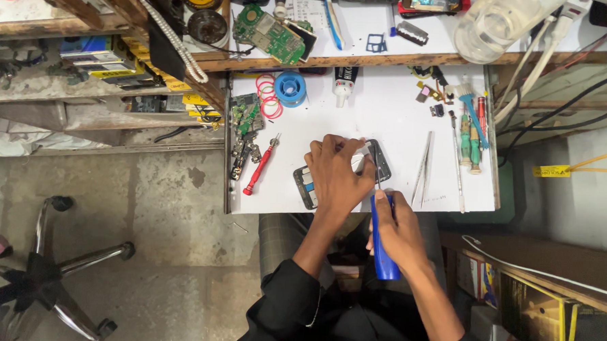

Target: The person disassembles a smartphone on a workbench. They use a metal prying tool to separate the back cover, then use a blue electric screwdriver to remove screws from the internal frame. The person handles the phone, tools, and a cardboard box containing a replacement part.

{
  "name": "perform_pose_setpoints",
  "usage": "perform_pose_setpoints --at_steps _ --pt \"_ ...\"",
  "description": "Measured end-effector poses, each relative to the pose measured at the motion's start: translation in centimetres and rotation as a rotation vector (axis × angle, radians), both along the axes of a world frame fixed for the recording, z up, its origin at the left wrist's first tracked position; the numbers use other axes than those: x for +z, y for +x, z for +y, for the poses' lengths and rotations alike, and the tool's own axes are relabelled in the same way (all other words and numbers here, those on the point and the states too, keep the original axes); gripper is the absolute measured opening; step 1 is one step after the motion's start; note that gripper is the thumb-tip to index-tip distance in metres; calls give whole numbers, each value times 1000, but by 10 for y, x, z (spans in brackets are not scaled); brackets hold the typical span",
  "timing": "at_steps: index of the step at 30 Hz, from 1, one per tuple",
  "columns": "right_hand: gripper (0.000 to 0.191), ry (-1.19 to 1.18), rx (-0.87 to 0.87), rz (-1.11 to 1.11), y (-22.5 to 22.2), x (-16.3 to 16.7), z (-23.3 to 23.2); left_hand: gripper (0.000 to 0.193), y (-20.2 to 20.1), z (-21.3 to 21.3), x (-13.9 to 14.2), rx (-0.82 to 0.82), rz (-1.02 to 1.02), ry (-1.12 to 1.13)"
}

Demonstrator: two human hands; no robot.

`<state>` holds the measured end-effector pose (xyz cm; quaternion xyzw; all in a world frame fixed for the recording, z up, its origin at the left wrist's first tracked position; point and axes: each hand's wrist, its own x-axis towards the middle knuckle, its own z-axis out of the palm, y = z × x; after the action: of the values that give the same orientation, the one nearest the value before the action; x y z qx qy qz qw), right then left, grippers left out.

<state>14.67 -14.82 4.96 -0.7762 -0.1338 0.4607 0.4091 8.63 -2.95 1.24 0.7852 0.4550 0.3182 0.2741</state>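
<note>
a left hand [335,173] lay fingers-spread over a dismantled phone frame [380,160] on the white bench [388,113], steadying it, while the right hand [400,229] gripped a blue screwdriver [382,252] just beside; a red screwdriver [261,166] lay left.

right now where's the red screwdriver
In the head view, the red screwdriver lies on the white table, left of the left hand, beside small circuit boards.

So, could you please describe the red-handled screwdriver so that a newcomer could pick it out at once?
Start at the white work surface and go to its left part, left of the left hand that presses on the dark phone frame. The red-handled screwdriver lies slanted beside small circuit boards. It is the only red-handled tool there; the right hand holds a blue-handled screwdriver.
</note>
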Motion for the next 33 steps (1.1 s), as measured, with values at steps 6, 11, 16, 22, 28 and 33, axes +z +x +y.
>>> perform_pose_setpoints --at_steps 6,11,16,22,28,33 --pt "42 32 18 -40 -2 1 0 35 0 1 1 -4 -15 -9" --pt "43 8 12 6 2 -1 -8 34 0 0 0 3 2 9" --pt "45 -4 19 -78 -5 -6 -16 34 0 0 -1 7 3 2" --pt "45 -27 21 -70 -3 -5 -12 38 0 0 1 -10 22 11" --pt "44 6 -14 -55 -9 -7 -14 39 0 0 5 -10 45 -13" --pt "43 -22 -50 22 0 -8 -21 42 -1 1 5 -22 60 7"
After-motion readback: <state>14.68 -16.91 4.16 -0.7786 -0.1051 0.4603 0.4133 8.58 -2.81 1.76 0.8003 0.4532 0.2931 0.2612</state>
